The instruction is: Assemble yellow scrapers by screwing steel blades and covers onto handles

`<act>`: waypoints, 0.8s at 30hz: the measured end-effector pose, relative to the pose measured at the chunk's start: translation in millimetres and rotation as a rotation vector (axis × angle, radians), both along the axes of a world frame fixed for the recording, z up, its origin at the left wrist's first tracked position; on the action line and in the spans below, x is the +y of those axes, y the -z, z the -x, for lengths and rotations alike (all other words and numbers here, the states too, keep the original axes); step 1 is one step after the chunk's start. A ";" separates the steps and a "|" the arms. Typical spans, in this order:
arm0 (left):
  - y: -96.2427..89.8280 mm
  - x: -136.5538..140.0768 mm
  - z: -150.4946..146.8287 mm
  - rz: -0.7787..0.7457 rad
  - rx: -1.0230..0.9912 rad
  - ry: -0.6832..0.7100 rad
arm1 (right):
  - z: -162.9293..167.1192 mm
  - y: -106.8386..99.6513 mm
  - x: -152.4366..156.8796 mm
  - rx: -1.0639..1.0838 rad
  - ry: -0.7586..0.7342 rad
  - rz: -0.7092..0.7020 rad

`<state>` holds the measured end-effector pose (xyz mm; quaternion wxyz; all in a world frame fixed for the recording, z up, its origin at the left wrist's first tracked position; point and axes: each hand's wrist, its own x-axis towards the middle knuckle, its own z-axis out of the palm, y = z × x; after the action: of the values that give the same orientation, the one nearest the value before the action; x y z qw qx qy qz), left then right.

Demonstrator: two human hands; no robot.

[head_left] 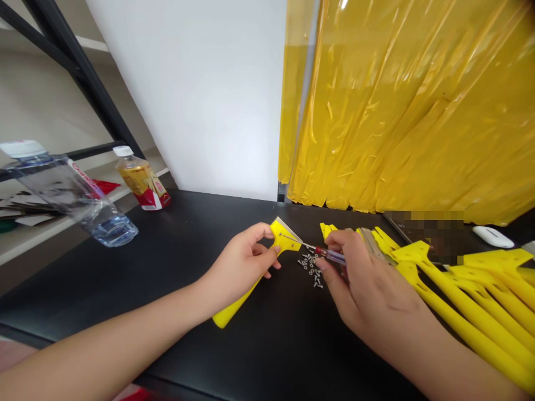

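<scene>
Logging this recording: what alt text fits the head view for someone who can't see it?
Left hand holding a yellow scraper, right hand holding a screwdriver to the scraper's head. Loose small screws lie between them on a black table, with more yellow pieces at right and two bottles at left.

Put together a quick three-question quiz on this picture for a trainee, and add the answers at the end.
1. What is the left hand holding?
2. True or false: the small metal parts lie loose on the black tabletop.
3. Which is in the right hand?
A. A bottle
B. A screwdriver
C. A hammer

Key:
1. A yellow scraper
2. True
3. B
</scene>
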<state>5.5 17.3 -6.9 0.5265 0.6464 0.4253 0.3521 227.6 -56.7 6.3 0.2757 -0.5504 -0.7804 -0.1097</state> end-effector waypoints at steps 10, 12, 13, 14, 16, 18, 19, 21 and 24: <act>1.0 -2.3 -0.8 -0.028 0.019 0.007 | -1.9 -0.9 2.6 -0.071 -0.027 -0.026; 0.2 -4.1 -1.6 -0.024 0.029 0.021 | -0.9 -0.7 1.9 -0.034 -0.037 -0.020; -0.1 -4.9 -1.7 -0.028 0.032 0.026 | 0.3 -0.2 1.3 0.004 -0.034 0.002; -0.3 -5.5 -1.6 -0.035 0.033 0.024 | 1.8 0.6 0.7 0.050 -0.024 0.033; -0.1 -6.0 -1.0 -0.051 0.030 0.004 | 5.3 3.2 -0.2 0.156 0.001 0.110; 0.6 -5.5 -0.2 -0.071 0.027 -0.019 | 8.6 6.2 0.1 0.256 0.009 0.173; 0.8 -4.7 0.1 -0.083 0.026 -0.027 | 9.6 7.4 0.8 0.295 0.007 0.199; 0.4 -1.5 0.7 -0.107 0.030 -0.038 | 10.1 8.9 3.2 0.334 -0.002 0.252; -3.6 10.7 5.2 -0.140 0.051 -0.085 | 6.8 9.1 9.2 0.353 -0.019 0.303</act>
<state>0.3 28.0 -3.3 0.4537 0.6718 0.4398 0.3866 220.8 -47.6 -2.8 0.3231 -0.5887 -0.7328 0.1094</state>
